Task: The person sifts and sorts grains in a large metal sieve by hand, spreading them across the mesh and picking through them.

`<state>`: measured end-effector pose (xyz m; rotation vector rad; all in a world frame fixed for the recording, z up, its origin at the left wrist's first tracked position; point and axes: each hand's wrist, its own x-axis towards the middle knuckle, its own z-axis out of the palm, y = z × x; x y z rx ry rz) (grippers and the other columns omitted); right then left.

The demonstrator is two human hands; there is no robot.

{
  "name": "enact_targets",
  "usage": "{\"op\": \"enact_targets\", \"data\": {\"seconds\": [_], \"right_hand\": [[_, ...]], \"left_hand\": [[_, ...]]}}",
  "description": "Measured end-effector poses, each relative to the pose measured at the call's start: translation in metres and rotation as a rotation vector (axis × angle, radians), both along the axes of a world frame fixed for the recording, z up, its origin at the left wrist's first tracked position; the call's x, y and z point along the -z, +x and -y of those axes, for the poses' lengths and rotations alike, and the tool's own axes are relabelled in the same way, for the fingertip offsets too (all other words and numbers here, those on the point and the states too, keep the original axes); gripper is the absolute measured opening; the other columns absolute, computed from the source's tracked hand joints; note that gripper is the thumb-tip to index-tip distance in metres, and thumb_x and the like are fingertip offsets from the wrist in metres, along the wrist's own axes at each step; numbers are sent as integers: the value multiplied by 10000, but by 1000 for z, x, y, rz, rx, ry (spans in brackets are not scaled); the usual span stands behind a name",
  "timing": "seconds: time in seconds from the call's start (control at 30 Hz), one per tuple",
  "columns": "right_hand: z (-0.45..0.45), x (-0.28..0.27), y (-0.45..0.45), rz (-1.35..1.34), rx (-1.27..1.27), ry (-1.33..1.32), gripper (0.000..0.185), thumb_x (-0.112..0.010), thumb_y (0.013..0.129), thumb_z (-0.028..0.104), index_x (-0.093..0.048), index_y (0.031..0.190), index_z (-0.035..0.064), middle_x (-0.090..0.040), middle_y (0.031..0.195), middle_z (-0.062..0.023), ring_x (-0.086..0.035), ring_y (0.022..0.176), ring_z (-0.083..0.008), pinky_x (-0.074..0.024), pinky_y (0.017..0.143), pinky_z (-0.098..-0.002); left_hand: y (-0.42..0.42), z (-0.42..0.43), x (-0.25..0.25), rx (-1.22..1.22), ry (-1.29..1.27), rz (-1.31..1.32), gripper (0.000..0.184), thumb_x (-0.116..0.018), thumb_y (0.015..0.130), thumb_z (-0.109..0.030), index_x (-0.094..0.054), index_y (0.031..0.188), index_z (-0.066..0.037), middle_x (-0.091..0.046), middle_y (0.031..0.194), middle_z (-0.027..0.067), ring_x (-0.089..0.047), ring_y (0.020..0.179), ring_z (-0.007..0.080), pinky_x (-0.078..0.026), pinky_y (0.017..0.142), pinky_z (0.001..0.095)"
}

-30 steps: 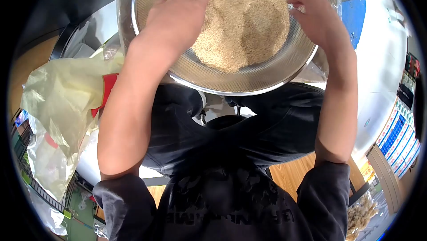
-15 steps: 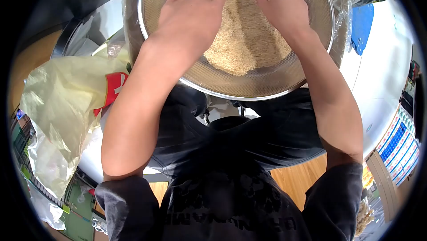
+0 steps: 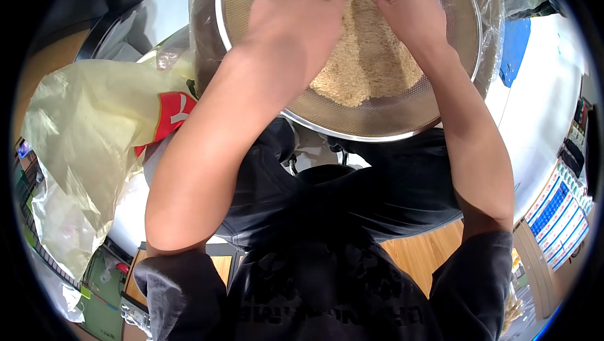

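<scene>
A round metal sieve (image 3: 384, 121) with a shiny rim stands in front of me, above my knees. Pale tan grains (image 3: 352, 77) lie heaped in its middle. My left hand (image 3: 299, 20) is over the left side of the heap, palm down with its fingers spread. Over the right side is my right hand (image 3: 412, 11), thumb and fingertips pinched together; whatever they hold is too small to make out. Clear plastic (image 3: 494, 26) shows around the sieve.
To the left hangs a yellowish plastic bag (image 3: 82, 127) with a red patch. A white surface (image 3: 544, 89) with a blue piece (image 3: 516, 48) lies to the right. Blue-and-white packs (image 3: 557, 209) sit at the far right. Wooden floor (image 3: 421, 253) shows below.
My right hand has moved left from the sieve's right side to over the grains. My left hand has shifted slightly right, its fingers more spread. The view has shifted a little.
</scene>
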<state>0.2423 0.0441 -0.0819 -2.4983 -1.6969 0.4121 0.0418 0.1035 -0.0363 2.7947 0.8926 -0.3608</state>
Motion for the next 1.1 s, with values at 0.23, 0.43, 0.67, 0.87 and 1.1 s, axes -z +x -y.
{"op": "enact_targets", "data": {"seconds": [0.23,0.43,0.67,0.87,1.1], "right_hand": [[1,3,3,22,-54,54,195,-748,928,244,-793,1097,157,-758,1099,-66,-741,985,-300,-593,875,-435],[1,1,0,-4,-50,19,164,-723,949,219,-775,1081,136,-749,1083,-64,-737,980,-296,-593,856,-433],[2,23,12,0,-125,52,211,-671,989,206,-724,1152,83,-727,1057,-115,-723,992,-311,-580,867,-447],[-1,4,29,-229,-122,165,207,-633,1044,232,-695,1134,57,-688,890,-95,-677,823,-212,-536,738,-346],[6,-62,30,-995,90,-117,245,-628,1072,296,-690,1093,61,-598,801,36,-513,722,-35,-429,648,-217]], "left_hand": [[1,3,0,7,42,-35,935,-854,753,-22,-442,1590,-69,-496,1597,153,-530,1422,316,-457,1159,444],[2,2,-3,17,42,-49,866,-847,763,-31,-487,1550,-55,-524,1569,164,-562,1385,325,-490,1117,440],[-4,-1,1,59,35,10,775,-815,798,-42,-518,1513,-45,-550,1540,169,-585,1355,318,-500,1093,440],[-2,-4,-4,26,34,45,594,-582,928,8,-533,1512,-88,-553,1545,167,-578,1381,340,-486,1138,486],[1,-6,-10,-3,-43,62,599,-654,882,0,-568,1470,-65,-602,1483,166,-645,1281,314,-537,1065,478]]}}
